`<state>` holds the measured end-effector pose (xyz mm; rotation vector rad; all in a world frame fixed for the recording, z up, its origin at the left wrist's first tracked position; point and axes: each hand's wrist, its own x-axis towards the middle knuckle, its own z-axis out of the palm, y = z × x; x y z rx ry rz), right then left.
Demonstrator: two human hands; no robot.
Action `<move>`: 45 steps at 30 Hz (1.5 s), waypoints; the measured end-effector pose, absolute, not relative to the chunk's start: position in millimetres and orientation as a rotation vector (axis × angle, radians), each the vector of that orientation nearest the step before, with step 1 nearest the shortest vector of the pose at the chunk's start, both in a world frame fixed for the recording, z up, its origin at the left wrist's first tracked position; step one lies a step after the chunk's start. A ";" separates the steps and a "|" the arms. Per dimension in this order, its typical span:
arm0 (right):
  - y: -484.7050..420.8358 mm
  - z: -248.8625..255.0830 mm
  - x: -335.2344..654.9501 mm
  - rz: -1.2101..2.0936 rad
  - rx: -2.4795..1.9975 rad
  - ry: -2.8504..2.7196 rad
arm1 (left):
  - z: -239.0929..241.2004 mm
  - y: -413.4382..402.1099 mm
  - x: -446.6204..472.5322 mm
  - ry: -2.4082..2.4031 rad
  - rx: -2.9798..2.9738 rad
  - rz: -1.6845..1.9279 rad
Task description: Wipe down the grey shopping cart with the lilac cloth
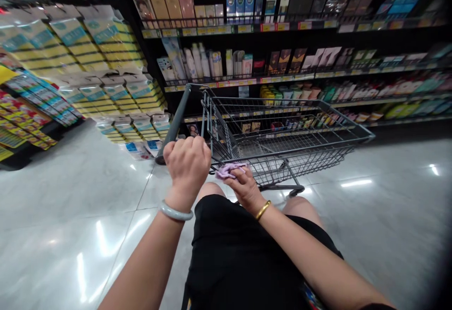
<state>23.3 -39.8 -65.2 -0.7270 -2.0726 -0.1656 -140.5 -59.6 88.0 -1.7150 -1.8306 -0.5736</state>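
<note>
A grey wire shopping cart point(300, 152) stands side-on in front of me, its basket stretching to the right and its handle point(180, 117) at the left. My left hand point(189, 159) is closed in a fist on the cart's frame near the handle's near end; the part under the fingers is hidden. In my right hand point(247, 190) is a crumpled light purple cloth point(231, 170), pinched between the fingers against the cart's near lower side. Only wire mesh shows inside the basket.
Behind the cart, a black shelf point(282, 77) carries rows of boxes, bottles and tubes. Yellow-and-blue packs point(109, 41) hang in tiers on the left, beside a low rack of colourful packets point(26, 121). Glossy grey tiles point(116, 234) form the floor.
</note>
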 end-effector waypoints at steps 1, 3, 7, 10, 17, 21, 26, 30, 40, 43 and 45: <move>-41.9 -58.3 19.5 -0.157 -0.708 -2.073 | 84.2 -62.7 -136.8 -1.812 -1.714 -0.617; -42.9 -49.0 12.6 -0.187 -0.658 -2.082 | 74.5 -67.3 -130.2 -1.787 -1.717 -0.692; -33.9 -66.1 17.2 -0.291 -0.625 -2.181 | 54.2 -68.5 -123.0 -1.710 -1.775 -0.848; -28.8 -100.0 35.9 -0.274 -0.717 -2.259 | 43.8 -65.6 -119.8 -1.600 -1.897 -0.906; -31.4 -114.4 34.9 -0.176 -0.857 -2.233 | 26.7 -64.3 -104.9 -1.358 -2.187 -1.014; -24.5 -107.3 29.0 -0.224 -0.745 -2.225 | 7.3 -72.8 -103.5 -1.458 -2.222 -1.023; -26.7 -114.2 49.7 -0.119 -0.848 -2.276 | -15.0 -80.4 -111.4 -1.613 -2.176 -1.038; -30.8 -100.7 37.9 -0.120 -0.857 -2.225 | -25.4 -79.0 -116.9 -1.786 -2.105 -0.921; -25.5 -145.6 56.6 0.053 -1.007 -2.278 | -25.7 -78.2 -124.8 -2.154 -2.056 -0.626; -30.1 -133.3 50.7 0.077 -1.002 -2.249 | -23.0 -75.5 -124.9 -2.240 -1.980 -0.480; -31.5 -117.7 37.6 0.027 -0.954 -2.242 | -22.1 -72.6 -125.2 -2.281 -1.942 -0.352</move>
